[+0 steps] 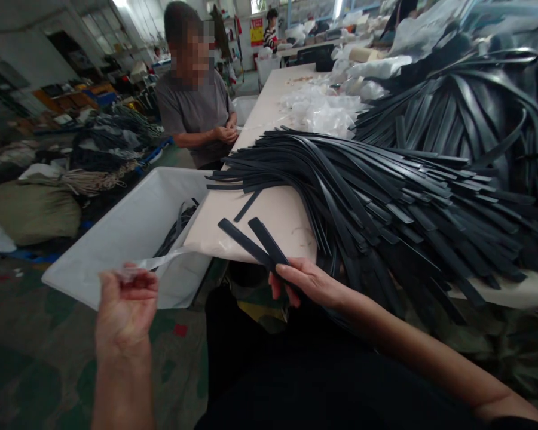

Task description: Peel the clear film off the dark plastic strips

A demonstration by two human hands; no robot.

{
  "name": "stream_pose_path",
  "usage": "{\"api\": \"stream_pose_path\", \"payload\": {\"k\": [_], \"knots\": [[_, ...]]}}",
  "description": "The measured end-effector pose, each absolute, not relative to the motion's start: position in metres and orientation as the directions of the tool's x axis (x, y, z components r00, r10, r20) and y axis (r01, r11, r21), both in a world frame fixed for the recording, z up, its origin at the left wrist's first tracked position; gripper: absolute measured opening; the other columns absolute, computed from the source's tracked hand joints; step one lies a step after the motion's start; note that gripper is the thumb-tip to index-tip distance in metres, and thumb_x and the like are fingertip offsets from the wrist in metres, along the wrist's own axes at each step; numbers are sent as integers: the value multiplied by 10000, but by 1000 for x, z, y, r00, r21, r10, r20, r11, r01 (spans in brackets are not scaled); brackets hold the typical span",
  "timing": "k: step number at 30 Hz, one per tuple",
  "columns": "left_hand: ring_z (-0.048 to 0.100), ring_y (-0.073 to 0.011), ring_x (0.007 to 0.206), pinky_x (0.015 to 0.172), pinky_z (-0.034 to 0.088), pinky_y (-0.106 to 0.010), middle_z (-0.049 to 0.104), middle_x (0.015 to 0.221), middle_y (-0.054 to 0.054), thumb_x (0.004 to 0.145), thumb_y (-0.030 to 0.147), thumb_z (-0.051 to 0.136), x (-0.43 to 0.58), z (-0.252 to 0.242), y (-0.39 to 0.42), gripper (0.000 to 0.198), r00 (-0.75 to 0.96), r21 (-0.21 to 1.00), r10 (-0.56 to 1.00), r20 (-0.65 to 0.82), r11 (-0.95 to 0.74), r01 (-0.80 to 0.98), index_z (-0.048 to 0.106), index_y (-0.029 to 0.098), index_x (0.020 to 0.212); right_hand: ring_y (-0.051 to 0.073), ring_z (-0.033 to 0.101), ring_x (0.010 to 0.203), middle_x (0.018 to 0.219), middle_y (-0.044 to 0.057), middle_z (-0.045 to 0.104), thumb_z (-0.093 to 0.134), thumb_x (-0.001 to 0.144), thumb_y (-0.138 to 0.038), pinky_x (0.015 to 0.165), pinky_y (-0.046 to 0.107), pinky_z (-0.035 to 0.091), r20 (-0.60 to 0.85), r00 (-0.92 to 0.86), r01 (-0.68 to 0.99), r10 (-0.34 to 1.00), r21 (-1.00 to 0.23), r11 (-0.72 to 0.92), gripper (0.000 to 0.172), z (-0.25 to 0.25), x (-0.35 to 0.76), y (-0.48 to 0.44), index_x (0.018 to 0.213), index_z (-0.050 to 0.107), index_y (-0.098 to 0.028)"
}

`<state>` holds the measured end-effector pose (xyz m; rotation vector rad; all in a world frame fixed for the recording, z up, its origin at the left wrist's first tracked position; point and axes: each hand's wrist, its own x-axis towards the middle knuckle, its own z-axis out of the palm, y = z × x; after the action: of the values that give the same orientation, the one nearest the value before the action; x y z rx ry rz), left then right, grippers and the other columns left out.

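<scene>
My right hand (302,279) is closed round two black straps (265,239), whose ends spread in a V over the table's near edge. Fingers curled, my left hand (128,304) holds a clear plastic strip (168,258) above the white bin. That strip runs from my fingers toward the table edge. Just right of my right hand lies a thick pile of long black straps (363,185), draped over the table. One short strap end (247,206) sticks out from the pile onto the bare tabletop.
A white bin (103,221) with dark straps inside stands left of the table (291,212). Crumpled clear plastic (327,110) lies behind the pile. Across the bin, a co-worker (197,101) handles something small. Sacks (33,209) and heaped material cover the floor at left.
</scene>
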<state>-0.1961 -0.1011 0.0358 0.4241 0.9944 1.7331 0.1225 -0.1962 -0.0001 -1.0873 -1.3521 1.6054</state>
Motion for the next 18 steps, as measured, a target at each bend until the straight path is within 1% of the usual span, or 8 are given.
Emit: {"api": "stream_pose_path", "payload": {"k": [2, 3, 4, 6, 10, 14, 18], "knots": [[612, -86, 530, 519, 549, -191, 656, 633, 43, 867, 419, 676, -178, 23, -111, 321, -341, 797, 897, -282, 20, -604, 599, 183, 665, 67, 515, 448, 694, 32, 669, 516, 921, -419, 436, 172, 388, -211, -336, 61, 918, -977, -202, 322, 0, 117, -203, 800, 614, -137], [621, -89, 537, 529, 552, -195, 665, 635, 36, 849, 402, 705, -167, 15, -116, 294, -299, 784, 896, -328, 82, -616, 618, 179, 677, 67, 506, 438, 658, 23, 655, 541, 899, -397, 424, 168, 374, -243, -326, 100, 914, -970, -223, 295, 1, 115, -206, 769, 608, -141], [627, -91, 543, 540, 555, -198, 674, 638, 30, 832, 382, 729, -156, 6, -120, 274, -264, 764, 893, -365, 125, -633, 630, 175, 682, 67, 495, 428, 630, 15, 642, 553, 883, -386, 413, 167, 363, -269, -318, 135, 909, -962, -238, 281, 2, 112, -209, 747, 602, -145], [638, -95, 559, 559, 557, -204, 686, 644, 20, 808, 348, 758, -139, -10, -125, 251, -230, 725, 887, -401, 154, -672, 640, 170, 678, 71, 486, 421, 608, 8, 627, 549, 874, -390, 405, 171, 359, -308, -330, 196, 893, -947, -254, 281, 2, 109, -214, 739, 602, -150], [658, -110, 607, 605, 557, -224, 697, 662, 14, 741, 319, 814, -124, -24, -127, 232, -223, 712, 893, -392, 141, -688, 645, 175, 675, 87, 496, 445, 626, 13, 626, 528, 877, -385, 410, 183, 368, -343, -357, 302, 869, -923, -240, 279, -1, 104, -218, 767, 627, -148], [667, -117, 648, 627, 547, -224, 701, 677, 8, 694, 314, 845, -125, -25, -127, 239, -219, 722, 902, -371, 132, -679, 654, 171, 675, 96, 498, 471, 634, 25, 641, 500, 894, -350, 434, 199, 325, -304, -330, 459, 894, -879, -130, 287, -7, 100, -217, 730, 624, -151], [669, -117, 654, 630, 541, -222, 702, 675, 17, 657, 336, 868, -127, -28, -127, 271, -211, 739, 913, -349, 130, -661, 651, 174, 675, 105, 471, 498, 600, 12, 597, 486, 897, -348, 467, 217, 296, -246, -314, 580, 917, -814, -20, 296, -10, 98, -213, 699, 608, -164]]}}
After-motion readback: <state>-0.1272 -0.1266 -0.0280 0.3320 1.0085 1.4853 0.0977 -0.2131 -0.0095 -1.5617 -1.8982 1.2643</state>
